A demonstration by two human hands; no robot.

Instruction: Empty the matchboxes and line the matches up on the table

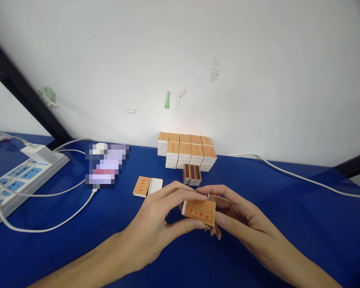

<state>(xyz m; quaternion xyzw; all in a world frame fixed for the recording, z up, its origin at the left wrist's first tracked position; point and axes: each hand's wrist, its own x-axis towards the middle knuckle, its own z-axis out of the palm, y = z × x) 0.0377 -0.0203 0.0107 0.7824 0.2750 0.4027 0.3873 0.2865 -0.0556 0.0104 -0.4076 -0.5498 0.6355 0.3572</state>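
My left hand (165, 212) pinches an orange-and-white matchbox (199, 213), fingers along its far edge and thumb along the near one. Red characters mark its upturned face. My right hand (243, 218) is curled at the box's right end, its thumb touching the edge. Matches (213, 195), red-tipped with pale sticks, show partly within the curl of the right fingers; most of them are hidden. Beyond the hands, several matchboxes (192, 175) stand on edge with their dark striking sides up. Left of them lies another matchbox (142, 186) beside a white box piece (155, 185).
Stacked matchboxes (191, 150) stand against the white wall on the blue table (288, 208). A phone (109, 164), blurred out, lies to the left with a white cable plugged in. A power strip (33, 172) with looping cables fills the left edge. Another cable (303, 180) runs along the right.
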